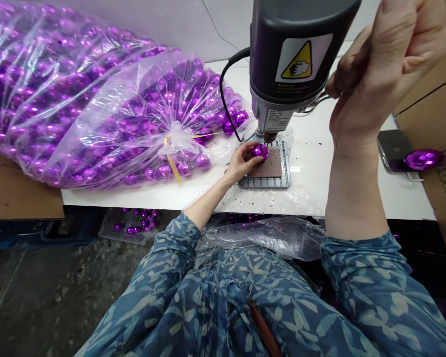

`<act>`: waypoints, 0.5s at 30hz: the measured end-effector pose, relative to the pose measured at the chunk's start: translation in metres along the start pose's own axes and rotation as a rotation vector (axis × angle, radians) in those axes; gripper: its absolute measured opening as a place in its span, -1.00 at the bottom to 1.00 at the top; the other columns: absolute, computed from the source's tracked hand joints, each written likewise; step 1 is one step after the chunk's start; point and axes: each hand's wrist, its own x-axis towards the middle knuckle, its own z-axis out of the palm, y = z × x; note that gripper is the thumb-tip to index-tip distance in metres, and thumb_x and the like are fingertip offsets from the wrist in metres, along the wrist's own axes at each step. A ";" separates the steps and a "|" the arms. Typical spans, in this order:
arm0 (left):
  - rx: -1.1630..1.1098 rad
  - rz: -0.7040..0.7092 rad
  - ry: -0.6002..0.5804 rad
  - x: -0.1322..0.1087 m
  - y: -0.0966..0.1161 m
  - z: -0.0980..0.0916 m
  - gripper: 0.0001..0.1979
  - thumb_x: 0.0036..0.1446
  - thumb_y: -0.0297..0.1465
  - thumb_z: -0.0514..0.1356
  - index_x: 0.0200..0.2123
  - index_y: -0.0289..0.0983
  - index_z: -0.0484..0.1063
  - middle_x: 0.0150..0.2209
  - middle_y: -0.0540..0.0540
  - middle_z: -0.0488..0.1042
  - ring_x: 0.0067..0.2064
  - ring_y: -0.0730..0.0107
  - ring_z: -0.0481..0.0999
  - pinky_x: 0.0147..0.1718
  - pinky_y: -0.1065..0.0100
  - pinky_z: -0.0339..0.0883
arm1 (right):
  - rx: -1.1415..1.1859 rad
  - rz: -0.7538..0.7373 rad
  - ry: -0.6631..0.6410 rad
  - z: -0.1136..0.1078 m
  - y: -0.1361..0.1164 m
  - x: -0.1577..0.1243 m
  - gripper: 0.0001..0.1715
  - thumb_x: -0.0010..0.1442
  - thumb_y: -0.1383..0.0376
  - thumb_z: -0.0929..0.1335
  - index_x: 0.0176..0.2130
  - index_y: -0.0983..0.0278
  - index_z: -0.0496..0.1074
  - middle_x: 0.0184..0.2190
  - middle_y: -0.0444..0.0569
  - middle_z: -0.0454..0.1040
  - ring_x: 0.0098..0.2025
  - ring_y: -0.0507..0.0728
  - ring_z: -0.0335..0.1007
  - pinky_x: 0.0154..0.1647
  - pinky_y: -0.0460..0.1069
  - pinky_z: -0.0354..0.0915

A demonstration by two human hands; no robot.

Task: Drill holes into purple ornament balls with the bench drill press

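Observation:
My left hand (241, 161) pinches a small shiny purple bauble (260, 150) and holds it on the brown pad (273, 166) of a metal base plate, right under the tip of a grey bench press machine (293, 49). My right hand (379, 69) is raised beside the machine's head, fingers curled closed round a thin metal lever (319, 100) that is mostly hidden by the hand.
Two big clear plastic bags of purple baubles (78, 99) fill the left of the white table (357, 193). A phone (394, 148) and a loose purple bauble (423, 158) lie at the right, by cardboard. More baubles sit in a tray (130, 225) below the table.

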 end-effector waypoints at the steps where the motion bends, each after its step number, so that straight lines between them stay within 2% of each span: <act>1: 0.059 0.017 0.001 0.000 -0.002 0.000 -0.41 0.21 -0.06 0.51 0.23 -0.12 0.55 0.21 -0.23 0.65 0.31 -0.07 0.58 0.34 -0.13 0.44 | -0.004 -0.004 -0.007 0.000 -0.001 0.000 -0.18 0.16 -0.27 0.41 -0.43 0.21 -0.11 -0.68 -0.31 -0.06 -0.67 -0.15 0.07 -0.65 -0.14 -0.05; 5: 0.236 0.103 -0.021 -0.004 -0.009 0.003 -0.27 0.18 -0.05 0.55 0.34 -0.12 0.49 0.21 -0.25 0.61 0.36 -0.15 0.50 0.38 -0.19 0.39 | -0.056 -0.046 -0.065 -0.002 -0.002 -0.002 -0.28 0.31 -0.16 0.35 -0.43 0.27 -0.08 -0.64 -0.29 -0.10 -0.63 -0.23 0.09 -0.57 -0.24 0.00; 7: 0.277 0.167 -0.044 -0.007 -0.012 0.004 -0.28 0.21 -0.04 0.53 0.35 -0.11 0.47 0.23 -0.25 0.59 0.36 -0.15 0.49 0.39 -0.18 0.39 | -0.053 -0.069 -0.082 -0.003 -0.002 -0.003 -0.32 0.38 -0.09 0.33 -0.41 0.28 -0.07 -0.63 -0.28 -0.08 -0.62 -0.24 0.10 -0.55 -0.25 0.00; 12: 0.233 0.246 -0.069 -0.009 -0.019 0.010 -0.36 0.28 -0.08 0.48 0.33 -0.10 0.45 0.29 -0.24 0.55 0.37 -0.08 0.51 0.39 -0.13 0.42 | -0.034 -0.077 -0.078 -0.005 0.001 -0.003 -0.37 0.42 -0.05 0.32 -0.39 0.28 -0.04 -0.62 -0.27 -0.17 -0.62 -0.23 0.07 -0.53 -0.24 -0.01; 15: 0.191 0.265 -0.078 -0.009 -0.020 0.013 -0.36 0.33 -0.10 0.43 0.37 -0.10 0.39 0.34 -0.24 0.51 0.41 -0.05 0.49 0.44 -0.12 0.39 | -0.064 -0.062 -0.074 -0.007 0.002 -0.004 -0.36 0.41 -0.08 0.32 -0.38 0.28 -0.03 -0.61 -0.28 -0.14 -0.61 -0.23 0.09 -0.52 -0.25 0.01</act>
